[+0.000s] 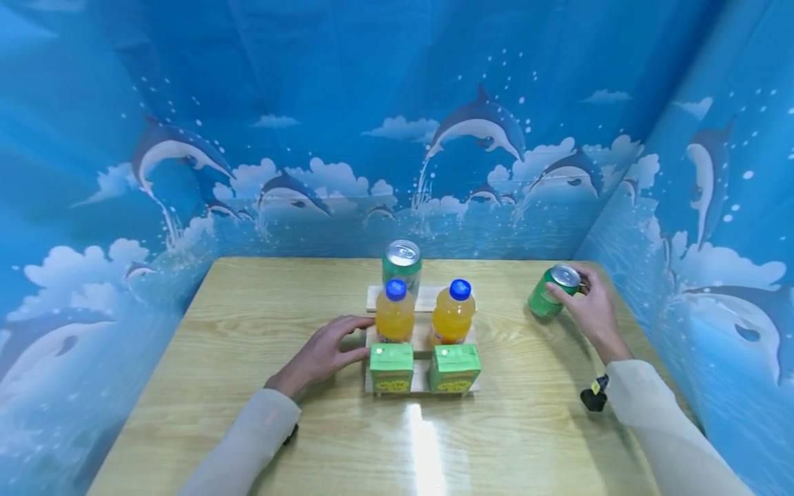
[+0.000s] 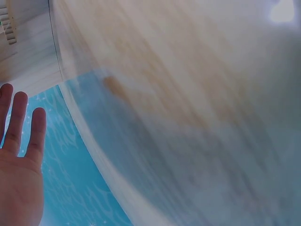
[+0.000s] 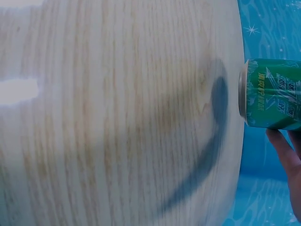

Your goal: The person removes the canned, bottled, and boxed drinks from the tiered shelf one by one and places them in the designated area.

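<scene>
My right hand grips a green drink can with a silver top, thumb on the near side, over the right part of the table. In the right wrist view the can shows its printed side, with fingers beneath it. My left hand reaches to the left edge of a small stepped wooden rack, fingertips right at its side. The left wrist view shows that hand with fingers extended. On the rack stand another green can, two orange drink bottles with blue caps, and two green juice cartons.
The wooden table ends at a blue curtain printed with dolphins, behind and at the sides. A black wrist device sits by the right cuff. Light glares off the table's front.
</scene>
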A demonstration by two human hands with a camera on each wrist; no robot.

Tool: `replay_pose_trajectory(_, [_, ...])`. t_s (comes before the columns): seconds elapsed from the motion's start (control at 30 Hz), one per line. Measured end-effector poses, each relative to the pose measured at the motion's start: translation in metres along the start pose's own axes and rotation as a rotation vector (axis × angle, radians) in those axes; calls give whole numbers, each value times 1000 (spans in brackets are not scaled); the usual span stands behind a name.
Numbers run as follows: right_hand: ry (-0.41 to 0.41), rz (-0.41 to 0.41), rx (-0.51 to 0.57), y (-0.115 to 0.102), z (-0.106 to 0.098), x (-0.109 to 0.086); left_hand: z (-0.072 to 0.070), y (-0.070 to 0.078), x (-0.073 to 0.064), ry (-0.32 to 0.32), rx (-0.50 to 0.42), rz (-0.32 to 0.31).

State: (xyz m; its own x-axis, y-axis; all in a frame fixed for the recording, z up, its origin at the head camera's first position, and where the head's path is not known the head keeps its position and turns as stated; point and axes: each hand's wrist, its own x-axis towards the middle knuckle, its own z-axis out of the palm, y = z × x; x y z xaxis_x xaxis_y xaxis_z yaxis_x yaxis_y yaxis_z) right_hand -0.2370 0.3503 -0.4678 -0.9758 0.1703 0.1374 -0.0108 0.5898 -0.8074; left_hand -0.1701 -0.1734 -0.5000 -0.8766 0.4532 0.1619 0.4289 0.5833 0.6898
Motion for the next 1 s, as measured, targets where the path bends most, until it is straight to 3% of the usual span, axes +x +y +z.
replay_pose_trajectory(0.5, [-43,58,-1,11,0,-2,1,1,0,-8,-2,-29])
replay_pose_trajectory(1.0, [-24,52,-16,15,5,-4,1,0,-1,-3,3,-19])
